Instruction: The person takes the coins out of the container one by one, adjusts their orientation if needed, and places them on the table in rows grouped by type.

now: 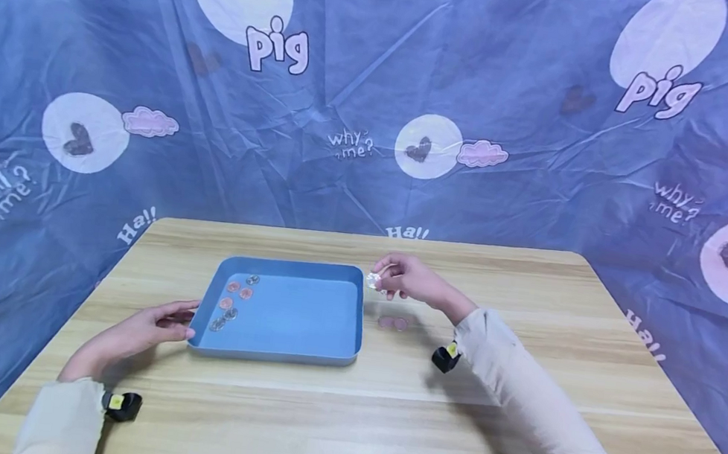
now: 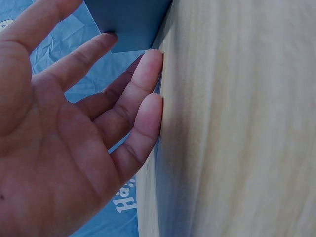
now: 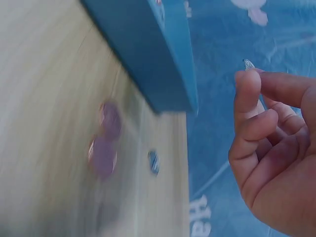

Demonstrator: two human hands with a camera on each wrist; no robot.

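Note:
My right hand (image 1: 415,279) is raised just beyond the right wall of a blue rectangular tray (image 1: 295,358). Its thumb and forefinger pinch a small clear, shiny gem-like piece (image 1: 373,280), whose tip shows above the fingertips in the right wrist view. Two flat round pink pieces (image 3: 103,157) lie side by side on the table below that hand, with a small silvery piece (image 3: 154,162) near them. At the tray's left side, my left hand (image 1: 139,332) touches the wall with extended fingers. Inside the tray, towards its left, are several pink pieces (image 1: 245,293) and clear-grey pieces (image 1: 230,314).
The tray stands on a light wooden table (image 1: 341,427). A blue printed cloth (image 1: 355,69) hangs behind the table and along both sides. Black wrist cameras (image 1: 446,358) sit low beside each sleeve, close over the tabletop.

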